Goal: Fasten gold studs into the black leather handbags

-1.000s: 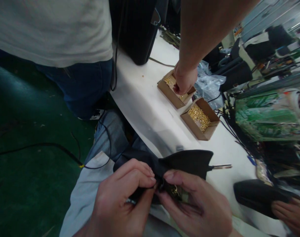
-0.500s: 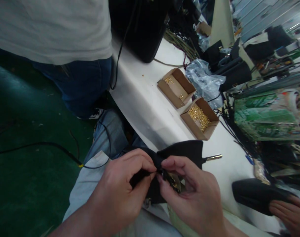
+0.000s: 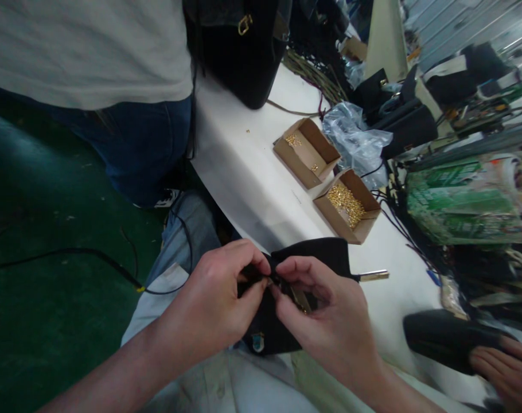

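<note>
1. The left hand (image 3: 213,304) pinches the black leather piece (image 3: 325,252) between thumb and fingertips, at the white table's (image 3: 244,172) near edge.
2. The right hand (image 3: 330,327) pinches the same piece beside its brass fitting (image 3: 302,299), fingertips close to the left's.
3. A cardboard box (image 3: 346,206) of gold bits sits beyond, well apart.

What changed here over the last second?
The co-worker's arm that reached into the far brown cardboard box has withdrawn out of view. The left hand and right hand still pinch the black leather piece, drawn slightly nearer. It and the cardboard box of gold fittings stayed put.
</note>
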Demonstrator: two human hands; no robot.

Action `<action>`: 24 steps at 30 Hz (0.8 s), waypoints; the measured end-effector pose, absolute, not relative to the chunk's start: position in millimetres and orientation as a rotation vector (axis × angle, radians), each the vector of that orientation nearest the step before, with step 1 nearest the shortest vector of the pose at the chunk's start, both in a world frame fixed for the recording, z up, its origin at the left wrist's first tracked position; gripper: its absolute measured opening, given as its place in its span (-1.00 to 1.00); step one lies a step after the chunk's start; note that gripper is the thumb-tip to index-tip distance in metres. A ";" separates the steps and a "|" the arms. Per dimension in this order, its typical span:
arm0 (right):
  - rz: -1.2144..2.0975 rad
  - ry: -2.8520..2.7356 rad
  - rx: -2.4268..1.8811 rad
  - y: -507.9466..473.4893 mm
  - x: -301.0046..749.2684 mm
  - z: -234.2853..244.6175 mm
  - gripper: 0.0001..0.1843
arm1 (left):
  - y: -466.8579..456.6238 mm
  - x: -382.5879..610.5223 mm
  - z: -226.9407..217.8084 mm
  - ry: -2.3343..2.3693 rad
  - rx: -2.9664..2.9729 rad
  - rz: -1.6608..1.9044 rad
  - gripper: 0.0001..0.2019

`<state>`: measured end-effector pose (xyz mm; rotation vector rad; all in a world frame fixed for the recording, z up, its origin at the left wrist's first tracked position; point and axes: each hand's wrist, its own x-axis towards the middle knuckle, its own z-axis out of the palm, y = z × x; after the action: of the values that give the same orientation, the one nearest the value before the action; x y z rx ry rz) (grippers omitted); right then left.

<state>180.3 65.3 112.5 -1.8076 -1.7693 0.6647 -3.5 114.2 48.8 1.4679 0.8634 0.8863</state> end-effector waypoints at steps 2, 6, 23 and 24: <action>0.682 -1.758 -1.807 67.3 180.0 110.4 -0.78 | 114.9 -2.7 49.3 0.888 1.508 0.889 -0.79; 0.709 -1.737 -1.809 70.7 179.1 107.5 -0.79 | 114.2 -3.1 51.7 0.972 1.625 0.883 -0.81; 0.775 -1.631 -1.848 82.1 175.6 102.7 -0.87 | 128.1 -9.0 44.6 0.897 1.739 0.787 -0.84; 0.778 -1.629 -1.847 82.4 175.9 102.4 -0.86 | 128.0 -7.7 43.1 0.904 1.750 0.789 -0.84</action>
<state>175.9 82.4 102.4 -1.8469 -1.6293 0.7778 -7.7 128.0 43.1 1.7501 0.9041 0.7888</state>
